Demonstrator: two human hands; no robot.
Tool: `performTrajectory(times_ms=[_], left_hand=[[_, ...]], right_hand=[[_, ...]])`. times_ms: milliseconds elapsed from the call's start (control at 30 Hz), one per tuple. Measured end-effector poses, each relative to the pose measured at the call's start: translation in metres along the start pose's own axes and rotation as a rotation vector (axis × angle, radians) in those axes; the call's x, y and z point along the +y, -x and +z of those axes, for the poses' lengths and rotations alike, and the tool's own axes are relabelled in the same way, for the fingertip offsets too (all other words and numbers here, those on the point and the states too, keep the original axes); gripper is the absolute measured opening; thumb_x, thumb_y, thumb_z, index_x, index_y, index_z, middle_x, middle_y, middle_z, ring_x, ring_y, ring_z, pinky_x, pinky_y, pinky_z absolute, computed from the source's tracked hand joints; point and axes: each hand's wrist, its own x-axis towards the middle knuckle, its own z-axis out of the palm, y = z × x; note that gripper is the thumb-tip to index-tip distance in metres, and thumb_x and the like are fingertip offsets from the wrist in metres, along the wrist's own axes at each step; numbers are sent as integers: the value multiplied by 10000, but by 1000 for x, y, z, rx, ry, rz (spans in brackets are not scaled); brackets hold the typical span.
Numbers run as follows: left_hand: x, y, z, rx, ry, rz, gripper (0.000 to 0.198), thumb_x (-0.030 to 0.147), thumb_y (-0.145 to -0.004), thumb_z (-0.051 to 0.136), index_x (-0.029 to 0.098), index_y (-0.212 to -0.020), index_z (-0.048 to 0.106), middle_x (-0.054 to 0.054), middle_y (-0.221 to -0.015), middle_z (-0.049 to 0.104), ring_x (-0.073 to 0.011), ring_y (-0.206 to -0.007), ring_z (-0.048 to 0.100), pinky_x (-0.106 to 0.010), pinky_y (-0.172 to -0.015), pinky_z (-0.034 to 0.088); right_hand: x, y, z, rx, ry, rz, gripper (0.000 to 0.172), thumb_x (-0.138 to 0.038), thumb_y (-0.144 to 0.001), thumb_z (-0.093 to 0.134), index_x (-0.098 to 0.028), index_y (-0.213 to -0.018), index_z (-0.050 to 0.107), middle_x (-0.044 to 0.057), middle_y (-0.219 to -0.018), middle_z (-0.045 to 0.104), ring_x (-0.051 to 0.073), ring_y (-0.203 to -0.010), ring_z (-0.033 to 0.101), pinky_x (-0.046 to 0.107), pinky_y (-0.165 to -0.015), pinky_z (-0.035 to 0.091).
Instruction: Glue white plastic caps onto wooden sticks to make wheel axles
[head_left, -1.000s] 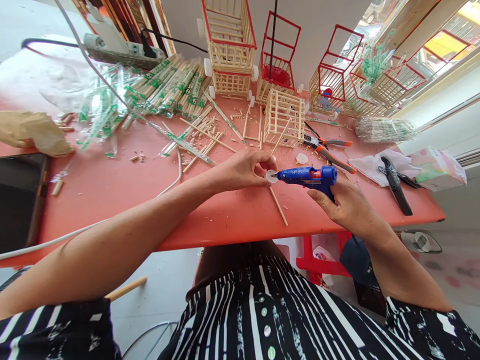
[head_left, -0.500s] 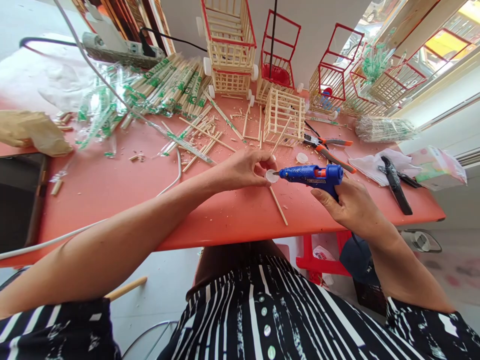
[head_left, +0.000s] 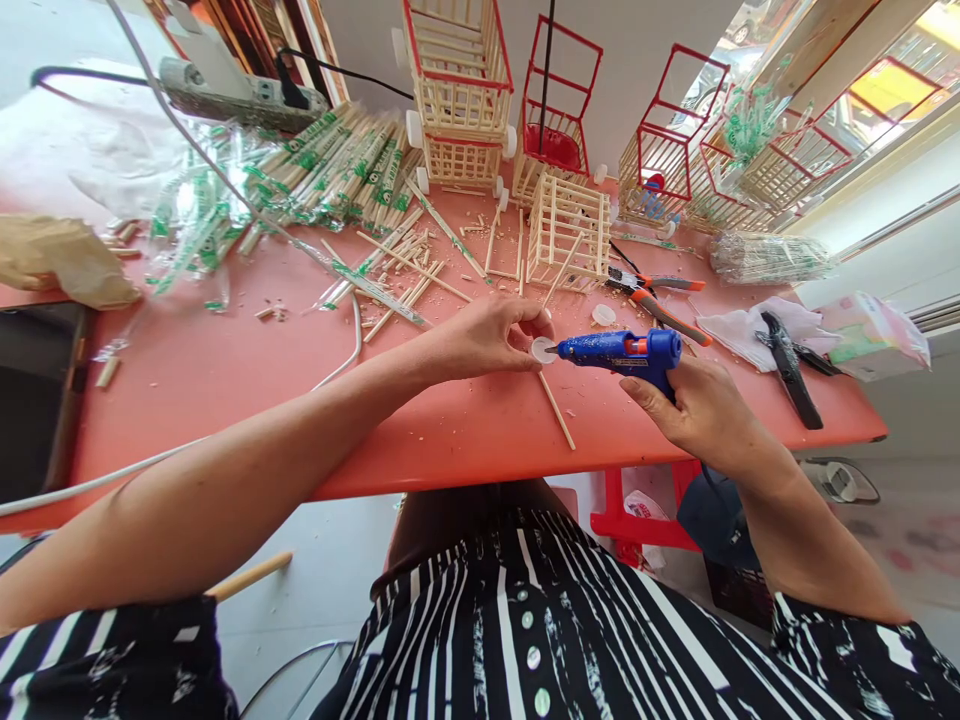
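Between the thumb and fingers of my left hand is a small round white plastic cap. My right hand is wrapped round the handle of a blue glue gun, whose nozzle points left and meets the cap. An orange part shows in the gun's body. Just below the cap, a thin wooden stick lies on the red table. A second white cap rests beyond the gun. Behind my hands stands a small open crate of wooden sticks.
Pliers with orange-black handles and a black clamp-like tool lie to the right. Wrapped chopsticks are piled at back left near a power strip. Red-trimmed stick carts line the back. A white cable crosses the left side.
Hardly anything differs. The glue gun and my right hand have shifted very slightly left, with the nozzle still at the cap; my left hand keeps its hold.
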Motion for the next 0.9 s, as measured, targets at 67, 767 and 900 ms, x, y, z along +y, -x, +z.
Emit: performTrajectory(times_ms=[67, 767, 900], left_hand=[[0, 0, 0, 2, 2, -3, 223, 296, -780, 718, 147, -945, 730, -53, -954, 751, -173, -891, 671, -282, -814, 557], [0, -1, 1, 26, -15, 4, 251, 335, -776, 710, 147, -941, 738, -55, -952, 750, -171, -878, 657, -278, -800, 549], [0, -1, 1, 23, -22, -1, 246, 328, -777, 705, 151, -945, 738, -52, -947, 748, -173, -881, 658, -280, -806, 548]], right_hand=[[1, 0, 0, -3, -7, -2, 362, -484, -1011, 502, -205, -1026, 734, 53, -766, 746, 224, -651, 670, 307, -583, 473], [9, 4, 4, -52, 6, 111, 457, -575, -1001, 453, -199, -830, 648, 54, -675, 649, 211, -612, 591, 316, -581, 399], [9, 4, 5, -49, 4, 97, 430, -561, -1003, 464, -202, -879, 667, 63, -717, 665, 228, -649, 607, 332, -615, 415]])
